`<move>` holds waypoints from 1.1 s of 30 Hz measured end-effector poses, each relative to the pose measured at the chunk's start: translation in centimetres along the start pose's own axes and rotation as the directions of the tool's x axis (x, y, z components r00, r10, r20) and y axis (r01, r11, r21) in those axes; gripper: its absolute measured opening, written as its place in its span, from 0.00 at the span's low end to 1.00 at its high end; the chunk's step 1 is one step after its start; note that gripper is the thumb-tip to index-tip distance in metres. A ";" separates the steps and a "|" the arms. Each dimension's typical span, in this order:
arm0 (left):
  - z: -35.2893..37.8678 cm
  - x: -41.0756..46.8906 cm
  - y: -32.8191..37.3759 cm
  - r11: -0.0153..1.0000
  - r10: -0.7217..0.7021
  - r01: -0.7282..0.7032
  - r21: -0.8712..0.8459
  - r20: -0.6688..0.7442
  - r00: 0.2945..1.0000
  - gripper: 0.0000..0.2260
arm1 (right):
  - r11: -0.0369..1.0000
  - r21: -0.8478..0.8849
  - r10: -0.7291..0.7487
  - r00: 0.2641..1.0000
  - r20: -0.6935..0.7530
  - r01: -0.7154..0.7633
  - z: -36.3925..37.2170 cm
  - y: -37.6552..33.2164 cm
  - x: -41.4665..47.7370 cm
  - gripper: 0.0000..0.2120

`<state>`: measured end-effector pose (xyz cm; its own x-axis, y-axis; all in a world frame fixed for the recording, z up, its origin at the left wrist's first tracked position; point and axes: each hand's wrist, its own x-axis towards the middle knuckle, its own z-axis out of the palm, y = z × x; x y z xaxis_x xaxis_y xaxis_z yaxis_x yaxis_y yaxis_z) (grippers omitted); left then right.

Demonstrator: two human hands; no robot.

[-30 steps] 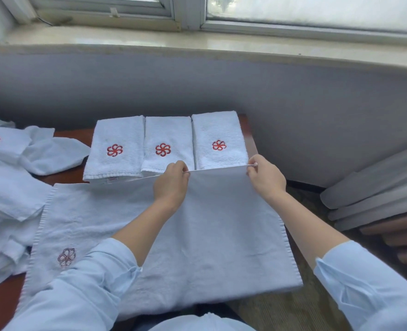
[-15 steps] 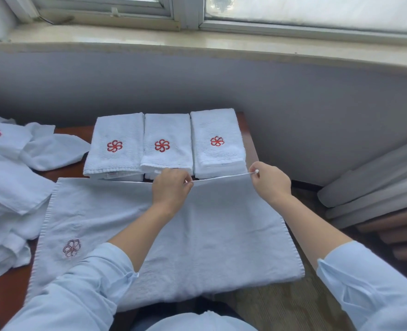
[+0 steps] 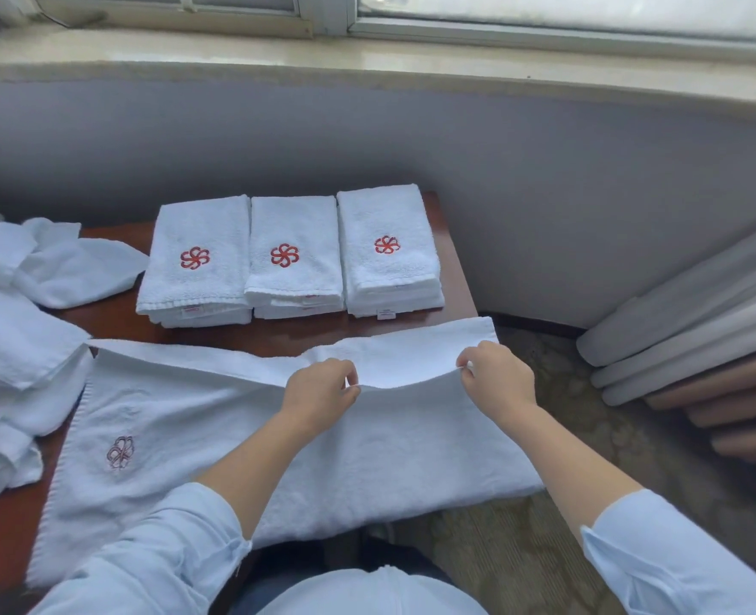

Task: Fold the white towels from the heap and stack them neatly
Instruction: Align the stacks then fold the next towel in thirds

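Your towel is white, its flower emblem faint grey-pink; folded stacks white with red flowers; bench red-brown; sleeves pale blue

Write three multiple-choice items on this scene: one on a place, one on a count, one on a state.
1. Where on the table does the heap lie?
A. left side
B. right end
C. far middle

2. How many folded stacks stand side by side?
A. two
B. three
C. five

3. What do the left hand and right hand do to the spread towel?
A. press it flat with open palms
B. do not touch it
C. pinch its lifted far edge

Key: 1 A, the heap spills over the left side. 2 B, three stacks, each with a red flower on top. 3 C, both hands pinch the raised edge.
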<state>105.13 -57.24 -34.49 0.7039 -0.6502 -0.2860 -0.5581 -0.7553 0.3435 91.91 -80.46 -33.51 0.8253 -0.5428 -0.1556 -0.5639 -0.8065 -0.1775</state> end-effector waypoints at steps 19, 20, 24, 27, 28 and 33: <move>0.2 -3.3 -3.2 0.984 -0.084 0.089 -0.154 0.043 0.996 0.11 | 0.969 0.209 -0.186 0.948 0.258 0.133 0.8 -5.1 -1.4 0.13; -0.1 -3.8 -3.7 0.979 -0.108 0.110 -0.169 0.022 0.994 0.11 | 0.961 0.227 -0.214 0.942 0.259 0.156 0.9 -6.3 -1.3 0.13; -1.3 -6.0 -6.6 0.959 -0.202 0.188 -0.211 -0.049 0.978 0.11 | 0.925 0.273 -0.334 0.908 0.252 0.264 1.3 -11.2 -0.9 0.14; -2.4 -8.1 -9.7 0.950 -0.251 0.227 -0.215 -0.092 0.964 0.10 | 0.897 0.286 -0.410 0.877 0.253 0.337 1.8 -15.2 -0.8 0.14; -2.7 -8.6 -10.6 0.947 -0.268 0.242 -0.211 -0.103 0.958 0.10 | 0.890 0.290 -0.426 0.869 0.251 0.352 2.0 -16.3 -0.9 0.14; -5.0 -11.1 -16.9 0.914 -0.376 0.345 -0.213 -0.128 0.918 0.11 | 0.850 0.315 -0.503 0.827 0.251 0.422 3.2 -23.2 -0.8 0.14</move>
<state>108.92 -36.83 -32.66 0.9121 -0.3017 -0.2775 -0.1733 -0.8973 0.4060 104.21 -60.57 -32.43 0.9589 0.0159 -0.2831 -0.1403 -0.8411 -0.5224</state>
